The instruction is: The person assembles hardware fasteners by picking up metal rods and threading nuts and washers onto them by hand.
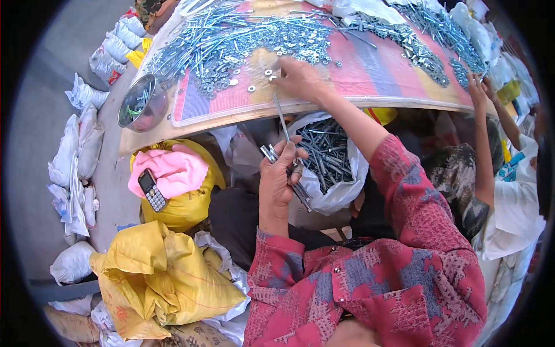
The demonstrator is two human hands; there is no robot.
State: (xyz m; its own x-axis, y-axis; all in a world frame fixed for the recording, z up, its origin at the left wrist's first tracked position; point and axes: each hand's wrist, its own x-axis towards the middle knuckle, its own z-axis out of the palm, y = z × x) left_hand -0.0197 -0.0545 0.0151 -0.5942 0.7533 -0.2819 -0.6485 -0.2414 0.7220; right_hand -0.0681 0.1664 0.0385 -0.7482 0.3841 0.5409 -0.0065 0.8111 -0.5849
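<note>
Left hand (282, 168): closed round steel bolts (269, 152);
Right hand (299, 78): apart, beyond it; fingertips at washer (273, 78), grip unclear;
White bag (332, 203): beside left hand

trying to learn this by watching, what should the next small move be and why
Probably bring one pale washer from beside the right hand to the long metal rod's upper tip. The left hand holds that rod pointing up toward the right hand, whose fingertips are close to loose washers; whether they already grip one is unclear.
</note>
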